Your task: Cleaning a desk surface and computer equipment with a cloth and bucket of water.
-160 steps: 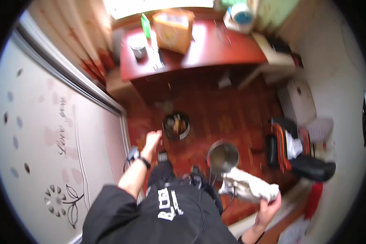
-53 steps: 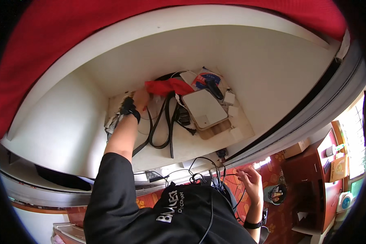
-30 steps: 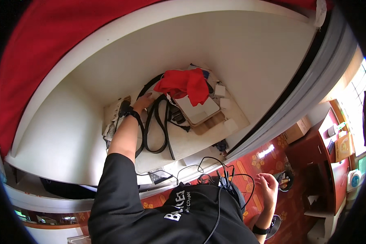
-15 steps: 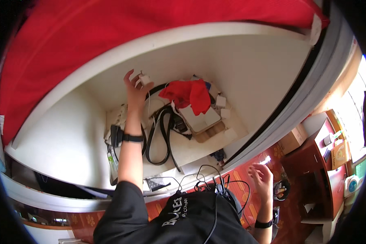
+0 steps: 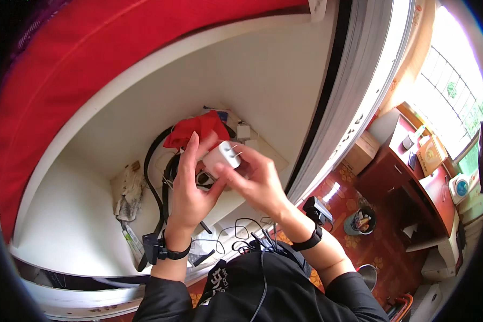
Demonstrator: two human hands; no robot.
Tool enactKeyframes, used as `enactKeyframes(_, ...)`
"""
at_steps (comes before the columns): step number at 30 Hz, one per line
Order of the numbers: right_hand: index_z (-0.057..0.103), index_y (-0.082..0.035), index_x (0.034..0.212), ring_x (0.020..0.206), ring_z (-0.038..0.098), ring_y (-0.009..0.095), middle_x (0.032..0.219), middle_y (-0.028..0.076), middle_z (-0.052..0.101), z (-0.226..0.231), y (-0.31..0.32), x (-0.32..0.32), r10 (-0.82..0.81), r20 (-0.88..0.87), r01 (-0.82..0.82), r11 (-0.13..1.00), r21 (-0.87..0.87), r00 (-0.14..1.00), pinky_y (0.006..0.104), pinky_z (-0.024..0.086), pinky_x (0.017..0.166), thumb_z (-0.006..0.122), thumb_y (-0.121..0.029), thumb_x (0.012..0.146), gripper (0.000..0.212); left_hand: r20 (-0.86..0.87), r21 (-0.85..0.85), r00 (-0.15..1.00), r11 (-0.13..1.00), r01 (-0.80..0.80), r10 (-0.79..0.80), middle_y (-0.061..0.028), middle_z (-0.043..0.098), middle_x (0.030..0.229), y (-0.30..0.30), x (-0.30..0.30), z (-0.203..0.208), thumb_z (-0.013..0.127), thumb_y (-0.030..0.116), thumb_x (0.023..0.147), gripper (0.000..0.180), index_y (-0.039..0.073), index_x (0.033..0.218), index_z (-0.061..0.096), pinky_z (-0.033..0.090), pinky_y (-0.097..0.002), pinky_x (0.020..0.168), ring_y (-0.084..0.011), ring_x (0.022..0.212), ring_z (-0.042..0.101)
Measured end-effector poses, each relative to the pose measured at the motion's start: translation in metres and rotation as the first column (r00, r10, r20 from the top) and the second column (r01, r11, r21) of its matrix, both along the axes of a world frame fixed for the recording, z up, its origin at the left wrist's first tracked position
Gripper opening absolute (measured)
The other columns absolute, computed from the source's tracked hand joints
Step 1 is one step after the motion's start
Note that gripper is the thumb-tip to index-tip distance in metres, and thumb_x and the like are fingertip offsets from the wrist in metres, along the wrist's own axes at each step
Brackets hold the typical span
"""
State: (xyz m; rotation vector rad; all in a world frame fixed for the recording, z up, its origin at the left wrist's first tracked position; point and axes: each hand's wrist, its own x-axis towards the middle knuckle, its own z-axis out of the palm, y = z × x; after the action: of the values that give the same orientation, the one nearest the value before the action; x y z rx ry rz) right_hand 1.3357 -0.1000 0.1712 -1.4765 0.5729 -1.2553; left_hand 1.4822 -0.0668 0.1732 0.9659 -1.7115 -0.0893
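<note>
Both hands hold a small white plug adapter [image 5: 221,156] with metal prongs, raised in front of a white shelf compartment [image 5: 80,225]. My left hand [image 5: 190,185] cups it from the left, fingers up. My right hand [image 5: 252,180] pinches it from the right. Behind the hands on the shelf lie a red cloth [image 5: 196,129], looped black cables [image 5: 158,177] and other white adapters [image 5: 244,131].
Red fabric [image 5: 64,70] fills the space above the shelf. A sliding door frame [image 5: 354,91] runs down the right. Below to the right are a red patterned floor [image 5: 392,252], a small bin [image 5: 361,221], a brown desk [image 5: 408,161] and a cardboard box [image 5: 362,152]. Thin cables [image 5: 247,241] hang by my chest.
My left hand drew back from the shelf with the white adapter. My right hand came up from beside my body and joined it on the adapter.
</note>
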Motion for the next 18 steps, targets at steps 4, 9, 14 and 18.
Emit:
enactKeyframes(4,0.049,0.005,0.127,0.107,0.061,0.027,0.119,0.019,0.059,0.003,-0.007,-0.047,0.078,0.549,-0.233,0.948,0.219,0.832,0.0351,0.053,0.087,0.045,-0.026,0.101,0.040,-0.053,0.296,0.992,0.951,-0.091,0.112,-0.0129,0.061,0.118,-0.001,0.013,-0.024,0.068,-0.008,0.078,0.063,0.004,0.137,0.048,0.052,-0.0290,0.080,-0.0179,0.098,0.061)
enactKeyframes(9,0.044,0.002,0.131,0.103,0.062,0.026,0.125,0.018,0.056,-0.008,-0.002,-0.090,0.137,0.806,-0.532,0.811,0.242,0.576,0.0349,0.053,0.088,0.042,-0.026,0.102,0.041,-0.045,0.333,0.919,0.874,-0.355,0.391,-0.0097,0.067,0.083,0.013,0.064,-0.056,0.059,0.018,0.094,0.018,0.003,0.101,0.069,0.049,-0.0296,0.070,-0.0180,0.075,0.064)
enactKeyframes(14,0.043,0.003,0.133,0.112,0.056,0.027,0.128,0.020,0.053,-0.028,0.017,-0.119,0.120,0.763,-0.437,0.870,0.227,0.635,0.0349,0.049,0.092,0.043,-0.022,0.100,0.041,0.187,0.036,0.431,0.432,-0.901,0.883,-0.0180,0.064,0.081,-0.005,0.165,-0.084,0.047,0.031,0.099,0.037,-0.002,0.100,0.066,0.048,-0.0397,0.071,-0.0300,0.077,0.064)
enactKeyframes(18,0.044,-0.001,0.133,0.117,0.051,0.026,0.131,0.015,0.051,-0.060,0.057,-0.159,-0.264,0.786,-0.199,0.878,0.436,0.558,0.0366,0.047,0.094,0.044,-0.021,0.099,0.039,0.046,0.361,0.515,0.467,-0.807,0.856,-0.0190,0.066,0.087,-0.005,0.187,-0.079,0.044,0.033,0.100,0.040,-0.004,0.100,0.062,0.050,-0.0399,0.073,-0.0305,0.082,0.066)
